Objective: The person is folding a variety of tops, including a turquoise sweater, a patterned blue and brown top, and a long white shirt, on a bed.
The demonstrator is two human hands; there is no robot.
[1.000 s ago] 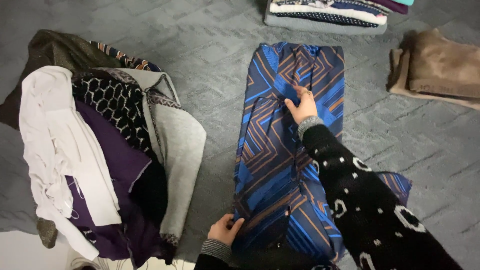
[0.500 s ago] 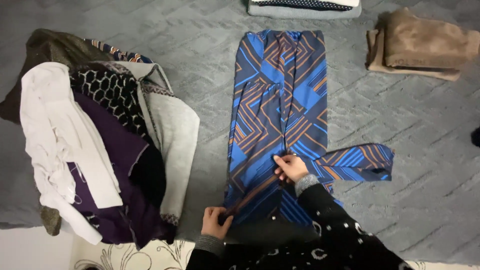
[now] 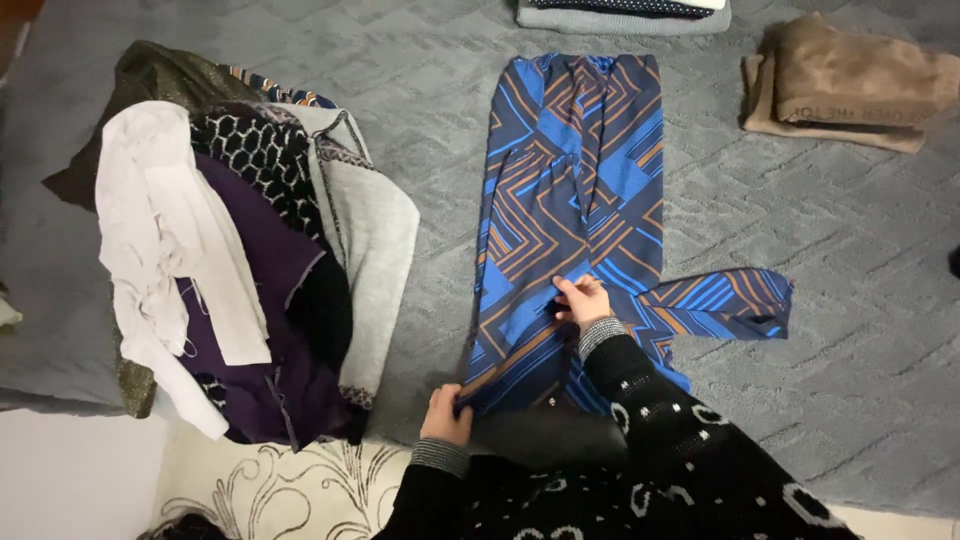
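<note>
Patterned garment [image 3: 570, 190]: left hand [image 3: 445, 415] pinches its hem, right hand [image 3: 582, 300] presses flat, fingertips partly hidden.

One long garment of blue, navy and orange geometric-print fabric [image 3: 570, 200], spread flat on one grey textured blanket [image 3: 800, 400]. Two hands: one left hand [image 3: 446, 415], one right hand [image 3: 583, 300]. One loose heap of clothes [image 3: 240, 280], with at least six pieces countable: one white, one purple, one black-and-white netted, one light grey, one olive-brown, one striped. One folded tan-brown fleece bundle [image 3: 850, 85]. One folded stack at top edge [image 3: 620, 12], piece count unclear.
</note>
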